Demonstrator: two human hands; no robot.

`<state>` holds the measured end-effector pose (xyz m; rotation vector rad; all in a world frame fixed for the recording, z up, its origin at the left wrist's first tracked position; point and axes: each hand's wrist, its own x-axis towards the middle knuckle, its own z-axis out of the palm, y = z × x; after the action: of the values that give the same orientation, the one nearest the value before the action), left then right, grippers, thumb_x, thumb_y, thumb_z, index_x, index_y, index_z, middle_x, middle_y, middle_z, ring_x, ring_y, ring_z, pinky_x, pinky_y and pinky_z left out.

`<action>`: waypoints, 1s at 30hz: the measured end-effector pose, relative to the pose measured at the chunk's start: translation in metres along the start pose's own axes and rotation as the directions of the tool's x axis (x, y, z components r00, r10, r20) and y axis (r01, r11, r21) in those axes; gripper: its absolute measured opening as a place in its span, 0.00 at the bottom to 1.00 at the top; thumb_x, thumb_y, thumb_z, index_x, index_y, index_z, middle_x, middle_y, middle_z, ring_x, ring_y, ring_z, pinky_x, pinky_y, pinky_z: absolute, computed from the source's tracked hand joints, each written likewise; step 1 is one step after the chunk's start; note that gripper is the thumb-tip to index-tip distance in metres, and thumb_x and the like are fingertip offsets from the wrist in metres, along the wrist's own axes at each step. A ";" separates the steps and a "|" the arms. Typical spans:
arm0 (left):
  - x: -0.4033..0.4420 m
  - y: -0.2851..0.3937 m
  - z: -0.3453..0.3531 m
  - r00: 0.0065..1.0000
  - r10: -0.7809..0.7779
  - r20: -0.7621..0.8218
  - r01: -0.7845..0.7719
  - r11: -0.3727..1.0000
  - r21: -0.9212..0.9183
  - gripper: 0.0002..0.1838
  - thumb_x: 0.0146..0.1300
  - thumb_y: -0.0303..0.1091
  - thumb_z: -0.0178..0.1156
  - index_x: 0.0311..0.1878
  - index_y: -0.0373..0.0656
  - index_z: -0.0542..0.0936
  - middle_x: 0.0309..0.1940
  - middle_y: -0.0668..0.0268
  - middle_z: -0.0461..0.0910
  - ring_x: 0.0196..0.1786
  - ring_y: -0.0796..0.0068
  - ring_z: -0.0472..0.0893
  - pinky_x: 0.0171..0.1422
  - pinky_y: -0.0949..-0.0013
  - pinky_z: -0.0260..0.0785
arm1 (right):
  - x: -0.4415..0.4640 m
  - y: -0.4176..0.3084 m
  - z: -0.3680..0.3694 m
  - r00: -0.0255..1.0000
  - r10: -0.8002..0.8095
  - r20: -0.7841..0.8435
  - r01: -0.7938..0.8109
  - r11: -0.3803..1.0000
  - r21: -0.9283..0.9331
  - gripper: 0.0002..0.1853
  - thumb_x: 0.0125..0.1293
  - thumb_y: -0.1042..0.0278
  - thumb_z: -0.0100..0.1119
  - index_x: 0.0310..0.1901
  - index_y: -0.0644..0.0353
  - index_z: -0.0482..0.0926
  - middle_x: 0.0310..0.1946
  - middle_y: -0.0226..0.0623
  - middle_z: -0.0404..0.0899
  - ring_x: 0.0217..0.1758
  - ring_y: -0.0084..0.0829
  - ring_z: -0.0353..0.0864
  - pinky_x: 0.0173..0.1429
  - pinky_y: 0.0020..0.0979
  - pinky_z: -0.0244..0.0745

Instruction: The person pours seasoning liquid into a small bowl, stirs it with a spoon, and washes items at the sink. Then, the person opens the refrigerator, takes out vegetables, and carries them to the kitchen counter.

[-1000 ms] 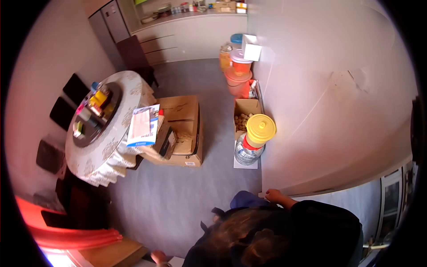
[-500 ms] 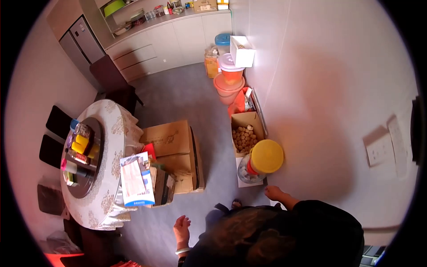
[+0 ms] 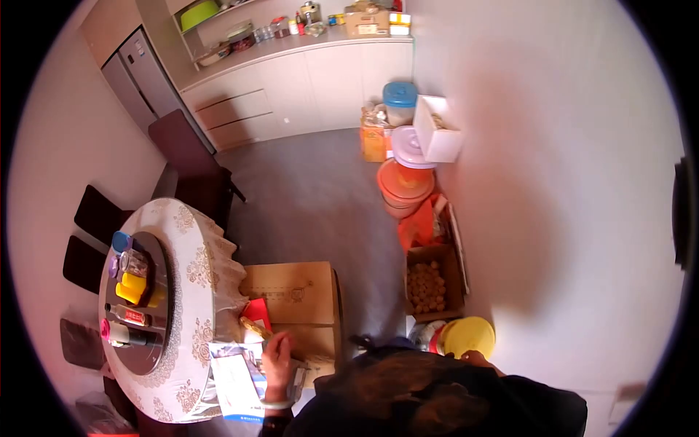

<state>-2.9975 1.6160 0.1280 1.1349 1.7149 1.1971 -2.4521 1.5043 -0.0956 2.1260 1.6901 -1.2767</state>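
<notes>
My left hand, with a light bracelet at the wrist, hangs over the papers and cardboard beside the round table. Its fingers are loosely bent and partly apart, with nothing visible in them. Near its fingertips lies a gold-coloured item by a red packet. Below and beside the hand is a printed leaflet. My right hand shows only in part beyond my dark clothing, close to the yellow lid of a clear container. Its fingers are mostly hidden, and I cannot tell whether it touches the lid.
A large cardboard box stands by the cloth-covered round table. Along the right wall are a box of round brown items, an orange bucket, a white box and a blue-lidded container. A chair stands behind the table.
My view has moved forward, so the boxes and buckets appear lower. My left hand has risen beside the papers and cardboard box. My right hand now shows by the yellow lid.
</notes>
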 end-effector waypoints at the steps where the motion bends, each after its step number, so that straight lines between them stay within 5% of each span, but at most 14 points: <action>1: 0.031 0.012 0.006 0.997 0.042 0.057 -0.047 0.996 0.080 0.11 0.67 0.28 0.55 0.48 0.33 0.78 0.36 0.63 0.82 0.40 0.78 0.80 0.47 0.76 0.72 | 0.014 0.011 0.005 1.000 -0.003 -0.019 0.004 0.999 0.044 0.17 0.55 0.53 0.52 0.32 0.57 0.83 0.33 0.50 0.82 0.41 0.50 0.80 0.47 0.44 0.75; 3: 0.093 0.038 0.029 0.987 0.090 0.130 -0.110 0.982 0.157 0.11 0.66 0.28 0.55 0.48 0.34 0.79 0.35 0.63 0.83 0.39 0.80 0.80 0.45 0.77 0.72 | 0.029 0.010 0.000 0.986 0.157 -0.054 -0.141 0.964 0.227 0.16 0.55 0.53 0.54 0.35 0.54 0.84 0.34 0.49 0.82 0.43 0.49 0.81 0.48 0.43 0.75; 7: 0.225 0.039 0.090 0.973 0.112 0.200 -0.115 0.993 0.003 0.11 0.66 0.30 0.56 0.47 0.36 0.80 0.34 0.63 0.83 0.38 0.80 0.80 0.43 0.76 0.72 | 0.139 0.081 0.035 0.999 0.023 -0.036 -0.021 0.998 0.061 0.17 0.56 0.52 0.57 0.39 0.54 0.84 0.39 0.47 0.82 0.45 0.48 0.81 0.49 0.44 0.75; 10: 0.289 0.027 0.122 0.975 0.125 0.183 -0.157 0.972 0.175 0.12 0.65 0.35 0.58 0.47 0.37 0.80 0.31 0.65 0.83 0.36 0.80 0.80 0.42 0.75 0.73 | 0.202 0.018 -0.054 1.000 0.016 -0.021 -0.017 1.000 -0.022 0.15 0.57 0.56 0.54 0.40 0.55 0.83 0.39 0.47 0.82 0.45 0.48 0.81 0.50 0.45 0.74; 14: 0.331 -0.004 0.130 0.983 -0.065 0.172 0.068 0.998 -0.012 0.13 0.65 0.34 0.57 0.48 0.35 0.79 0.34 0.64 0.82 0.37 0.79 0.80 0.43 0.74 0.73 | 0.252 -0.126 -0.205 0.993 -0.103 -0.056 0.091 0.978 -0.190 0.14 0.59 0.62 0.50 0.41 0.56 0.82 0.38 0.47 0.82 0.44 0.49 0.80 0.52 0.47 0.73; 15: 0.333 0.002 0.127 0.978 -0.143 0.152 0.154 0.986 -0.059 0.13 0.65 0.33 0.57 0.48 0.35 0.78 0.35 0.63 0.82 0.38 0.78 0.81 0.43 0.74 0.73 | 0.263 -0.154 -0.237 0.930 -0.345 -0.124 0.323 0.931 -0.170 0.14 0.60 0.61 0.50 0.39 0.56 0.83 0.36 0.47 0.82 0.40 0.49 0.81 0.48 0.46 0.75; 17: 0.337 0.015 0.118 0.972 -0.230 0.049 0.235 0.965 -0.116 0.14 0.65 0.32 0.57 0.50 0.34 0.77 0.37 0.62 0.81 0.39 0.75 0.81 0.43 0.74 0.74 | 0.302 -0.215 -0.285 0.981 -0.108 -0.161 0.119 0.991 0.057 0.15 0.61 0.58 0.50 0.38 0.56 0.83 0.33 0.47 0.82 0.40 0.49 0.81 0.47 0.45 0.75; 20: 0.354 0.024 0.088 0.946 -0.291 -0.141 0.255 0.940 -0.229 0.14 0.65 0.31 0.56 0.52 0.36 0.77 0.38 0.61 0.80 0.40 0.72 0.81 0.42 0.72 0.75 | 0.362 -0.303 -0.351 0.975 -0.171 -0.145 0.172 0.985 -0.001 0.16 0.60 0.55 0.52 0.38 0.57 0.82 0.35 0.46 0.82 0.43 0.48 0.80 0.48 0.43 0.74; 23: 0.391 0.034 0.039 0.883 -0.310 -0.354 0.211 0.933 -0.291 0.14 0.66 0.33 0.56 0.52 0.37 0.75 0.39 0.61 0.79 0.38 0.72 0.80 0.39 0.71 0.75 | 0.444 -0.369 -0.378 0.760 -0.554 -0.339 0.552 0.826 -0.114 0.15 0.61 0.59 0.51 0.37 0.62 0.81 0.32 0.44 0.83 0.36 0.41 0.82 0.41 0.39 0.75; 28: 0.483 0.105 -0.020 0.742 -0.188 -0.644 -0.099 0.919 -0.382 0.17 0.67 0.40 0.54 0.54 0.41 0.73 0.48 0.64 0.75 0.45 0.70 0.77 0.45 0.68 0.72 | 0.569 -0.441 -0.377 0.796 -0.581 -0.171 0.579 0.812 -0.065 0.13 0.61 0.61 0.51 0.37 0.61 0.80 0.30 0.43 0.82 0.34 0.40 0.82 0.40 0.39 0.75; 30: 0.533 0.125 -0.040 0.695 -0.117 -0.709 -0.154 0.940 -0.305 0.16 0.68 0.40 0.53 0.54 0.42 0.74 0.49 0.64 0.75 0.46 0.68 0.76 0.47 0.66 0.70 | 0.629 -0.458 -0.382 0.809 -0.534 0.248 0.588 0.739 -0.329 0.16 0.62 0.56 0.51 0.39 0.61 0.78 0.39 0.47 0.80 0.45 0.50 0.78 0.49 0.45 0.72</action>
<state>-3.1800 2.1261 0.2143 0.4621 1.9125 2.0568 -2.6383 2.3507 -0.1086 1.3012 2.3866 -1.0325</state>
